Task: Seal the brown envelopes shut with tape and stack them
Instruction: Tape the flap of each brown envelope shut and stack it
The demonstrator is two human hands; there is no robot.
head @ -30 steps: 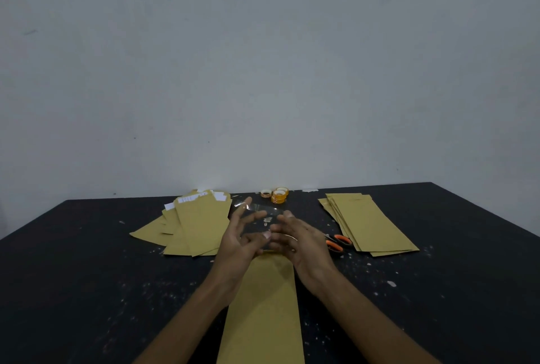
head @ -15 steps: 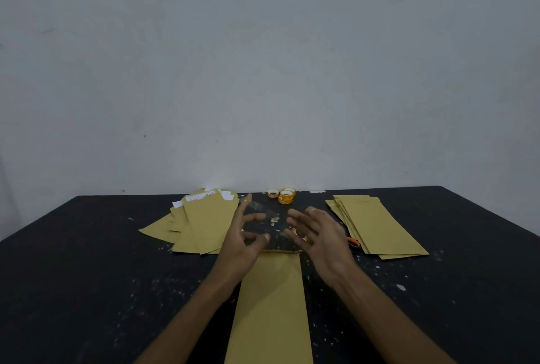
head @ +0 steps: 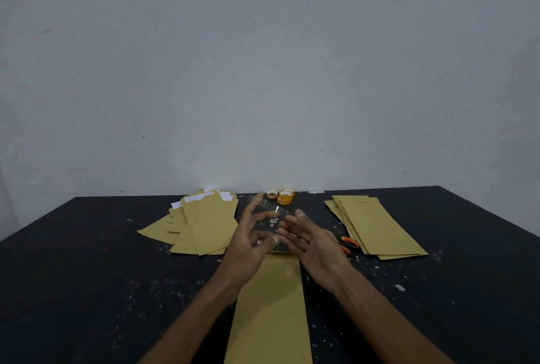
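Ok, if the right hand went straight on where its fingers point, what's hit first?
Probably the clear tape strip that the left hand holds up, though depth is unclear.

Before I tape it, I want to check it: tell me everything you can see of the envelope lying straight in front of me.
The envelope is long, plain brown paper, lying flat and lengthwise on the black table, its near end cut off by the frame. Its far end is mostly hidden behind the left hand, which holds clear tape, and the right hand, so the flap's state cannot be seen.
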